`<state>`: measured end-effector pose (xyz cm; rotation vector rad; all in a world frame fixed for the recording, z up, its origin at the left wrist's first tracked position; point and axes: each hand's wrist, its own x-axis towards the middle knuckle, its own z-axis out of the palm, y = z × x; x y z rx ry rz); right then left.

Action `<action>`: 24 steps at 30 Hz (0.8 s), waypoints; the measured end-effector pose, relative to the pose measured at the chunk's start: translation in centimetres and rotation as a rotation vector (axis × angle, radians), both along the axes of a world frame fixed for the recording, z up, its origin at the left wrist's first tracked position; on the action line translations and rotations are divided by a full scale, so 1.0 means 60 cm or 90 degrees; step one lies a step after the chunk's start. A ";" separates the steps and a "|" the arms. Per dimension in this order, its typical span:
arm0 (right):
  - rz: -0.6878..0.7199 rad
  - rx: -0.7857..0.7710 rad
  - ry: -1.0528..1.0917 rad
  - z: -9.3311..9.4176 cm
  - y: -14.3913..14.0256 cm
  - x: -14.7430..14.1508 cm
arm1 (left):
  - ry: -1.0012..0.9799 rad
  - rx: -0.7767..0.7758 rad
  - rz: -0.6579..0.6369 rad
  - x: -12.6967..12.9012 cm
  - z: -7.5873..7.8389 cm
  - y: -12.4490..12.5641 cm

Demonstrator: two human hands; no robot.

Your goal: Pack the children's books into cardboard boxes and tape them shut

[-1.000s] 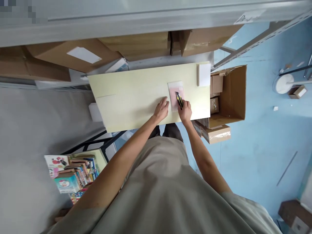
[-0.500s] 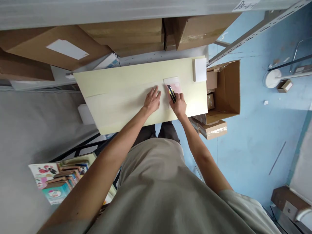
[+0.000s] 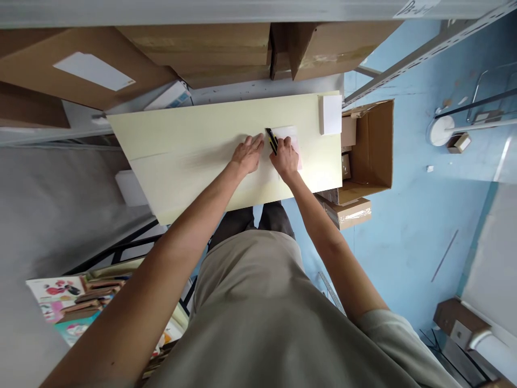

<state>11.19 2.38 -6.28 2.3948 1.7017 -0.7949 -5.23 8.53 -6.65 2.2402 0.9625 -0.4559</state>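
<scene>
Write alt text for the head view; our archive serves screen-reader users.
Seen from above, a person's right hand holds a black-and-yellow utility knife over a pink-and-white packet on a pale yellow table, left hand flat beside it.

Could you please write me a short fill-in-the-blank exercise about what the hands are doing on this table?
1. The right hand grips a black and yellow ____.
2. The left hand lies flat on the pale yellow ____.
3. A pink and white packet lies under the ____ hand.
4. The open cardboard box stands on the ____ floor.

Missing words: knife; table; right; blue
</scene>
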 end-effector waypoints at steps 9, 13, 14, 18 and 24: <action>0.041 -0.010 -0.014 -0.003 -0.008 0.000 | -0.033 -0.013 0.035 0.009 -0.014 -0.001; 0.058 -0.009 -0.017 0.002 -0.022 0.000 | -0.008 -0.033 0.033 0.013 -0.011 0.001; 0.063 -0.015 -0.017 0.005 -0.026 0.000 | 0.001 -0.037 0.033 0.014 -0.010 0.001; 0.079 -0.049 -0.014 0.017 -0.053 0.003 | 0.020 -0.039 0.024 0.016 -0.013 0.005; 0.094 -0.076 -0.001 0.041 -0.106 0.007 | 0.042 -0.033 0.022 0.019 -0.011 0.008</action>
